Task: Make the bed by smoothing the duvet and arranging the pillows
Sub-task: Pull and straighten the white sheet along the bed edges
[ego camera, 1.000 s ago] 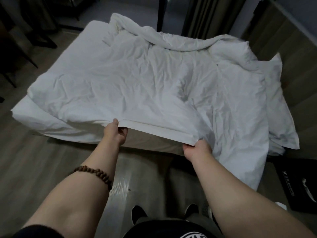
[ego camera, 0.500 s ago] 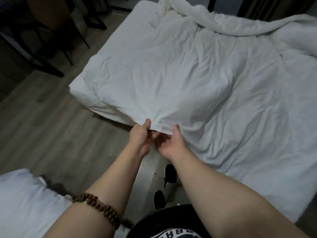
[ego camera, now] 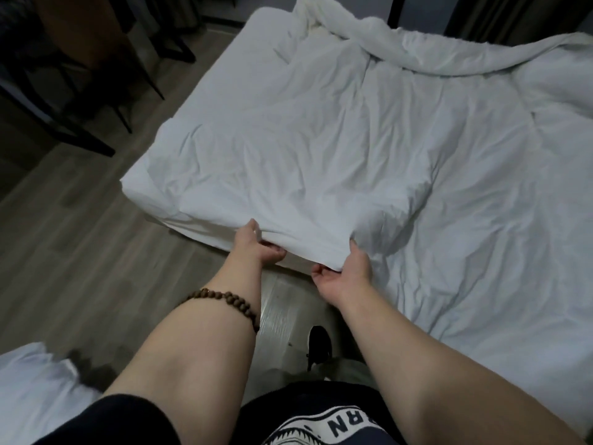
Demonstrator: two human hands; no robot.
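Hands pinch the duvet [ego camera: 321,149] hem: left hand [ego camera: 256,248] beside right hand [ego camera: 345,277].

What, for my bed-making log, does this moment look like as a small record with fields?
left hand: grips near edge of the wrinkled white fabric duvet, thumb on top
right hand: grips the same edge, apart from the left hand
duvet state: creased, bunched in a ridge at the far side
left wrist: brown wooden bead bracelet
floor: grey-brown wood planks
lower left: blurred white bedding, kind unclear
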